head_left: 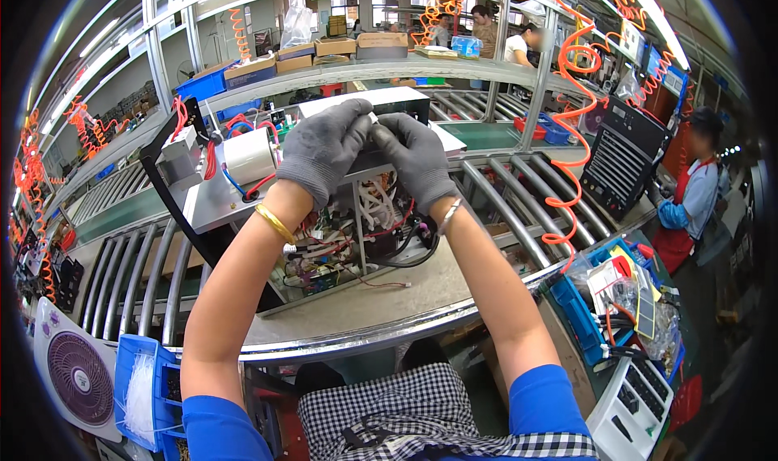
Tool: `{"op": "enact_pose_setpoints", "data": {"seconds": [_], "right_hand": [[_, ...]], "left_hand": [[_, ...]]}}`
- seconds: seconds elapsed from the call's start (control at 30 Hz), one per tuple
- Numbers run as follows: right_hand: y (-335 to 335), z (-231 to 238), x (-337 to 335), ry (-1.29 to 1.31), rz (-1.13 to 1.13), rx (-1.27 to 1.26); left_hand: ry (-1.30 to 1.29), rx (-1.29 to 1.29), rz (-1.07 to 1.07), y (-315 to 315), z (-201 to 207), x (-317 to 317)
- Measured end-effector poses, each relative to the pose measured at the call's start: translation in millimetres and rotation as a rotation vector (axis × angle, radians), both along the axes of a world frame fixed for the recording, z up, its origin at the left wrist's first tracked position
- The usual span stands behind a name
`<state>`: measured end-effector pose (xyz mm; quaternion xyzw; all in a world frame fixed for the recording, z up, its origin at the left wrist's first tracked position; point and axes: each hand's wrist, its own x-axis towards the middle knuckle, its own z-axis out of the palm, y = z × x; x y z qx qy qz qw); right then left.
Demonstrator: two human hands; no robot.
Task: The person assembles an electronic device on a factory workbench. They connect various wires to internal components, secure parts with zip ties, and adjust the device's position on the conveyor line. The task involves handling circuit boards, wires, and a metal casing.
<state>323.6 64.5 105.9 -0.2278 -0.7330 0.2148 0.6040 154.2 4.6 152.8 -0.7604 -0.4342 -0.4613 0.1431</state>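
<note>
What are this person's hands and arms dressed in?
The left hand and right hand wear matching dark grey gloves with snug cuffs. A gold-coloured bangle sits at the left wrist and a silver-coloured bracelet at the right. The forearms are uncovered up to short, plain blue sleeves.

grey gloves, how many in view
2: one grey glove is on the person's left hand, the other grey glove on the right hand. Any on co-workers may be hidden or too small to make out.
</note>
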Motion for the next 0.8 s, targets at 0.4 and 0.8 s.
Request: {"op": "enact_pose_setpoints", "data": {"seconds": [0.4,0.8], "right_hand": [[10.8,18.4,-15.1,-0.358,-0.706,0.112],[17.0,12.9,-16.1,-0.304,-0.638,0.144]], "left_hand": [[0.037,-0.121,0.240,29.5,32.6,-16.8],[0.102,-0.258,0.213,35.7,34.3,-21.6]]}}
